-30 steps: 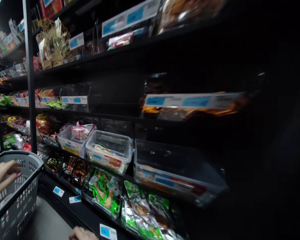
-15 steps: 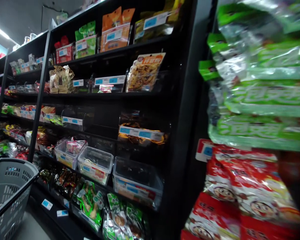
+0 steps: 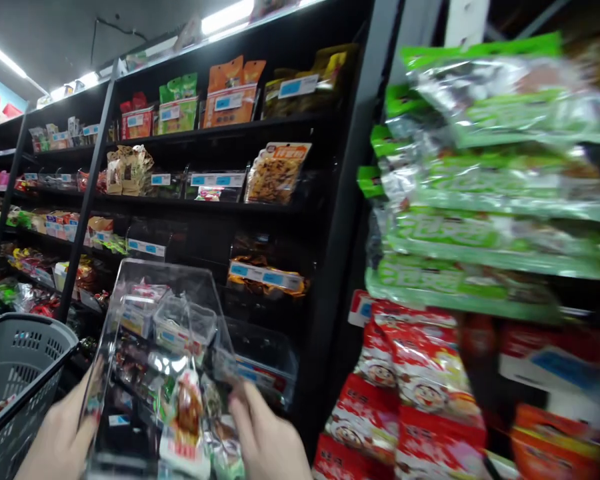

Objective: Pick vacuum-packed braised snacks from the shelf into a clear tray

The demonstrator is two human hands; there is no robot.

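A clear plastic box [image 3: 155,268] is tilted up in front of me, gripped at both sides. My left hand [image 3: 60,427] has its fingers around the box's left wall. My right hand [image 3: 265,427] closes on the right wall, thumb and fingers pinching the edge. Inside lies a small sealed snack packet [image 3: 186,413] with brown food and a white lower part with red print. Through the transparent walls I see the shelves behind. Beside my left hand stands a grey shopping basket [image 3: 23,340] with a packet at its bottom.
A black shelf unit [image 3: 220,130] with bagged snacks and price labels fills the background. Clear bins [image 3: 267,353] sit on its lower shelf. On the right, green-and-clear bags [image 3: 480,230] are stacked above red snack bags [image 3: 430,387]. An orange packet [image 3: 555,440] is at the lower right.
Both hands have come into view from below, holding the clear box with the packet. The view has shifted, bringing more of the right-hand stacks into sight.
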